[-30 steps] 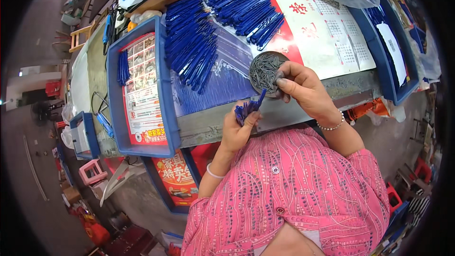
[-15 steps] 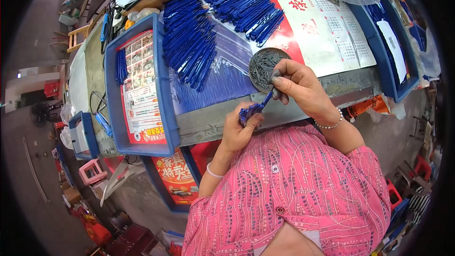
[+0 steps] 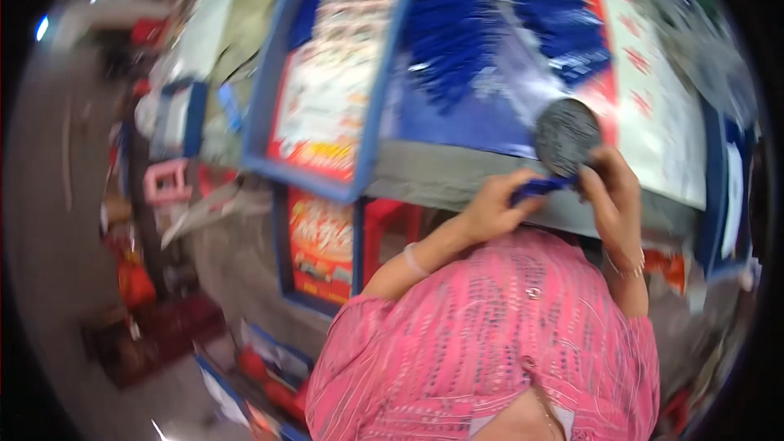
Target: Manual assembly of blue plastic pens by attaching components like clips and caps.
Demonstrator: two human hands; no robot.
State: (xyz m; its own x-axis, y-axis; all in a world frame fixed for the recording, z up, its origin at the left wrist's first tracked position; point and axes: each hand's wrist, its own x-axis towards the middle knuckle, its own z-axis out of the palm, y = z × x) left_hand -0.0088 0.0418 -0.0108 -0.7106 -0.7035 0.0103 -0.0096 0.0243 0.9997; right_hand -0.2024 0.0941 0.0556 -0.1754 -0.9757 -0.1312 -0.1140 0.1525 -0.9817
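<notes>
Two hands (image 3: 496,207) (image 3: 614,200), one blue bundle (image 3: 536,189).

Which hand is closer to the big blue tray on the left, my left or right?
Left. Your left hand, holding blue sticks, is to the right of the tray; your right hand is farther right, beyond the left one.

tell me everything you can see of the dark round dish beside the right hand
The dark round dish looks shallow and thin-rimmed, perhaps metal, though motion blur hides its surface. Dull grey pieces cover its inside, too smeared to tell apart. It sits open side up near the person's edge of the long grey workbench, close to the flat red-bordered white sheet. Fingers of the bare right hand overlap its lower right rim in view; whether they touch it cannot be told.
</notes>
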